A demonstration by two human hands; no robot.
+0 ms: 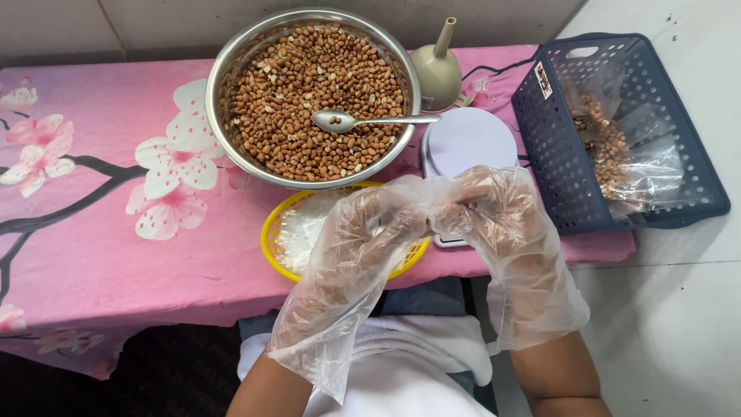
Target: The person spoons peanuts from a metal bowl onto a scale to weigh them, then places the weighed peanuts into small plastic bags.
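Observation:
Both my hands wear loose clear plastic gloves and meet in front of me above the table's near edge. My left hand [363,232] and my right hand [494,216] pinch together a small clear plastic bag [426,210] between their fingertips. Under my left hand lies a yellow plastic basket [272,232] holding several clear bags. Behind it stands a large steel bowl [224,77] full of peanuts, with a metal spoon [370,120] resting on top of them.
A white round kitchen scale [463,139] sits right of the bowl, a beige funnel [438,69] behind it. A blue plastic crate [679,154] at the right holds bagged peanuts. A pink flowered cloth [100,208] covers the table.

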